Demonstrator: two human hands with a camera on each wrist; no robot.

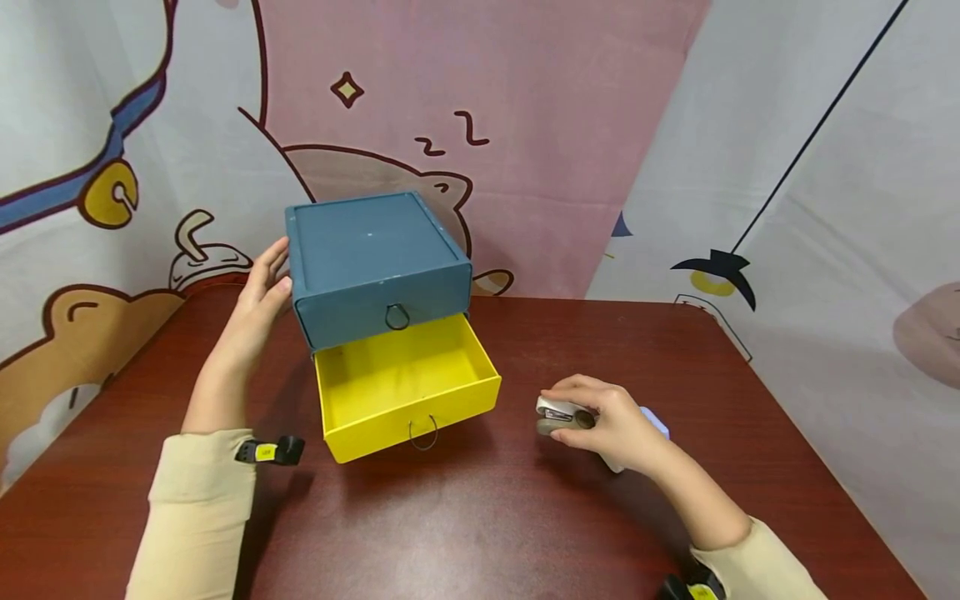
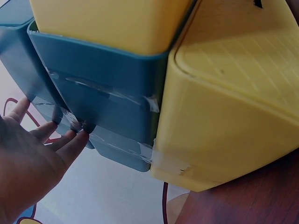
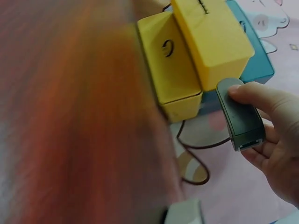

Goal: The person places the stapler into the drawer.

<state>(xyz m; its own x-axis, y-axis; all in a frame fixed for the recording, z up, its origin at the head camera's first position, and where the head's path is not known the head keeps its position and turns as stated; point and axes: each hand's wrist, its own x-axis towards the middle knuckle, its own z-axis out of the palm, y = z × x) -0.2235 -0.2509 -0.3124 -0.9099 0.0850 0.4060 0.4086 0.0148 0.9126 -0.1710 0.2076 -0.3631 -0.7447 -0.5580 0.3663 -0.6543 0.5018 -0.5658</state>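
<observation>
A small drawer cabinet [image 1: 375, 242] with a blue top stands at the back of the table. Its yellow drawer [image 1: 408, 425] is pulled out and holds nothing. My left hand [image 1: 251, 312] rests its fingertips against the cabinet's left side; in the left wrist view the fingers [image 2: 72, 144] reach along the blue wall. To the right of the drawer, my right hand [image 1: 618, 421] grips a small grey stapler [image 1: 558, 416] between thumb and fingers. The stapler's dark flat side [image 3: 240, 116] shows in the right wrist view, with the thumb on it.
Beneath the pulled-out drawer, a lower yellow drawer [image 3: 168, 70] with a ring pull shows in the right wrist view. A pale blue thing [image 1: 655, 422] lies on the table [image 1: 420, 533] partly behind my right hand. A printed curtain [image 1: 555, 150] hangs behind the table.
</observation>
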